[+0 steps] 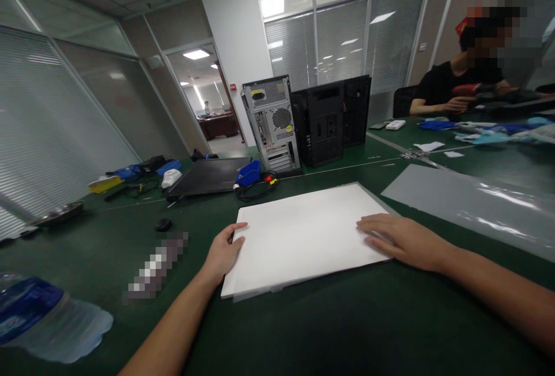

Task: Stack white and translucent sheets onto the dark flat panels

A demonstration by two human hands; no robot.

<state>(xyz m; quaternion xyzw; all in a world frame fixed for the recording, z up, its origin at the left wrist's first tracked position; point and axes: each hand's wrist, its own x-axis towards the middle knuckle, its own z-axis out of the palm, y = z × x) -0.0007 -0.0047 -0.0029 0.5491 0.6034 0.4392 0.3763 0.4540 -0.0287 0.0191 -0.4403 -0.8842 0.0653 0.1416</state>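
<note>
One white panel [299,240] is seemingly being steadied; left hand [222,254] gripping, right hand [401,241] resting open; shifting it likely needs both.

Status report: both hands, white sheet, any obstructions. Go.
Left hand at left edge of white sheet, right hand on its right side. Translucent film peeking from its near edge. Possible obstacles: plastic sheet to the right, computer cases beyond.
</note>
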